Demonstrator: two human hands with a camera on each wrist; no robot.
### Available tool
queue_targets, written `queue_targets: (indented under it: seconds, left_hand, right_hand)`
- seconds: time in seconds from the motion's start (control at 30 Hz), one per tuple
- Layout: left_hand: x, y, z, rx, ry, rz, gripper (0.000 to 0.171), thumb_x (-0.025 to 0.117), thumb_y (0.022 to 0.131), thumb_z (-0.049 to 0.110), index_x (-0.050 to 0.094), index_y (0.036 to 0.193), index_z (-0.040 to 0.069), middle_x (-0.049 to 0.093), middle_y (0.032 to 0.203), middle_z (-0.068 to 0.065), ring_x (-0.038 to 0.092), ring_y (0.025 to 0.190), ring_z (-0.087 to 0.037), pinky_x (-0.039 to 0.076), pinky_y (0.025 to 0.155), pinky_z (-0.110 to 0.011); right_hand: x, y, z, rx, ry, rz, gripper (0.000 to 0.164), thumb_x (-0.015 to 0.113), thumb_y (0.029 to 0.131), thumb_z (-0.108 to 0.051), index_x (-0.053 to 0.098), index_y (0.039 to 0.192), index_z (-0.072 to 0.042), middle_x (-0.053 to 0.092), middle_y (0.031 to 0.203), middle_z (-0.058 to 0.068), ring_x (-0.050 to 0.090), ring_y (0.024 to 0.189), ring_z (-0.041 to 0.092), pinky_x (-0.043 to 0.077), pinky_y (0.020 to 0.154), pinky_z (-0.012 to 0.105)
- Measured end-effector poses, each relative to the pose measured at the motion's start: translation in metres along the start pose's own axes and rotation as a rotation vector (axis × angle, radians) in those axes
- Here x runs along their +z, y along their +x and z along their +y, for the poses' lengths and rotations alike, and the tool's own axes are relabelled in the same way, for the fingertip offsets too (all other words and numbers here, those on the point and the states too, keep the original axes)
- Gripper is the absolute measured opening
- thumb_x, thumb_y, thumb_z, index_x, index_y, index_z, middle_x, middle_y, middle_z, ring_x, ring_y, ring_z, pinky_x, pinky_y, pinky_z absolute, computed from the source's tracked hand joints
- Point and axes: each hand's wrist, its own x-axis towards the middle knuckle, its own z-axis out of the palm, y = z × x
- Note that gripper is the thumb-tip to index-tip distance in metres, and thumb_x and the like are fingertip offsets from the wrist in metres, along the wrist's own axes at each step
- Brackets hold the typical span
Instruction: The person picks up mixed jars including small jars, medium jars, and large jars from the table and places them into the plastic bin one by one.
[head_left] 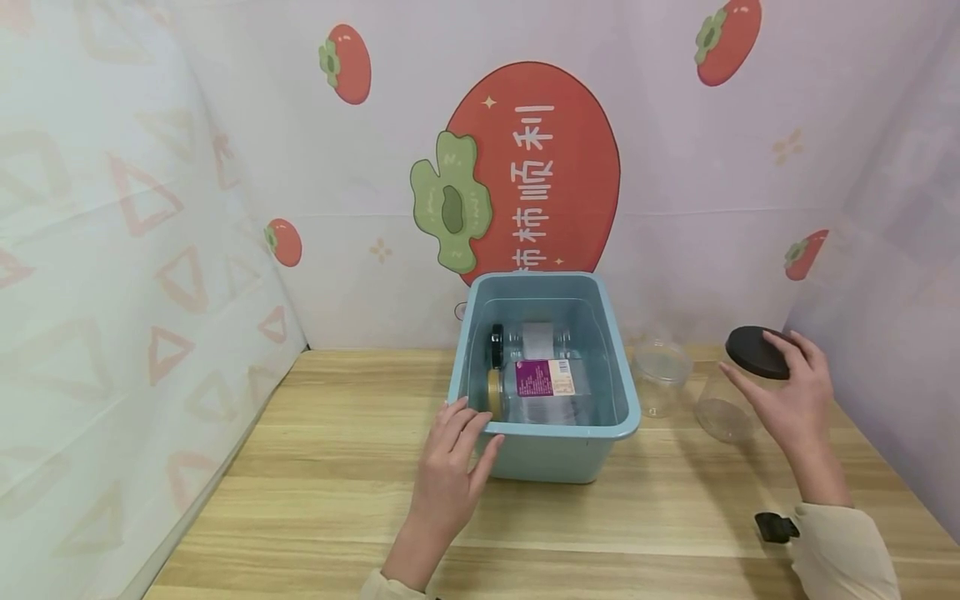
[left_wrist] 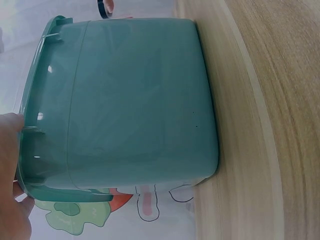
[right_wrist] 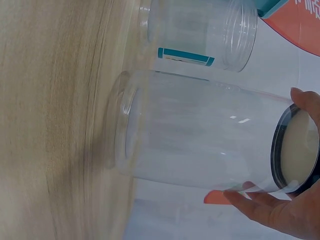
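A light blue plastic tub [head_left: 558, 458] stands on the table with two clear jars lying in it. One jar [head_left: 551, 410] has a gold lid and a purple-and-white label; the other [head_left: 540, 340] has a black lid. My left hand [head_left: 448, 467] rests at the tub's front left corner, fingertips at the rim. To the right of the tub, my right hand [head_left: 798, 392] holds a black lid [head_left: 757, 352] at the mouth of an upright, clear empty jar [right_wrist: 190, 132], with thumb and fingers at its edge. Whether the lid is seated on the jar I cannot tell.
Another clear jar [head_left: 660, 379] stands between the tub and the jar under my right hand. The wood-grain table [head_left: 337, 483] is bordered at the back and sides by cloth curtains [head_left: 375, 167] with printed persimmons and triangles. A black strap piece [head_left: 776, 527] shows at my right sleeve.
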Motion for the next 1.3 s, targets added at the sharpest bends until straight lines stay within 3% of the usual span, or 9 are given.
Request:
queue_targets:
  seconds: [0.43,0.77,1.3]
  left_hand:
    - [-0.003,0.000,0.002,-0.026,-0.006,-0.039,0.050,0.044,0.114,0.042,0.073,0.116,0.002,0.071,0.110,-0.011,0.065,0.126,-0.035,0.049,0.118,-0.055]
    - [0.000,-0.001,0.000,0.022,-0.005,0.019,0.047,0.046,0.114,0.039,0.073,0.114,0.000,0.071,0.107,-0.012,0.066,0.122,-0.038,0.053,0.110,-0.062]
    - [-0.001,0.000,-0.001,0.008,-0.009,0.003,0.048,0.046,0.114,0.040,0.073,0.115,0.000,0.070,0.108,-0.011,0.065,0.124,-0.037,0.051,0.113,-0.059]
  right_hand:
    - [-0.003,-0.003,-0.006,-0.009,0.009,0.006,0.070,0.087,0.083,-0.008,0.057,0.145,0.005,0.036,0.162,0.030,0.033,0.151,0.051,0.028,0.126,0.069]
    - [-0.005,-0.002,-0.009,-0.017,-0.001,0.011,0.071,0.088,0.083,-0.010,0.058,0.145,0.004,0.037,0.162,0.029,0.033,0.151,0.050,0.029,0.125,0.070]
    - [-0.008,-0.003,-0.017,-0.042,-0.008,0.015,0.073,0.091,0.078,-0.006,0.060,0.143,0.003,0.041,0.160,0.029,0.036,0.150,0.050,0.031,0.124,0.069]
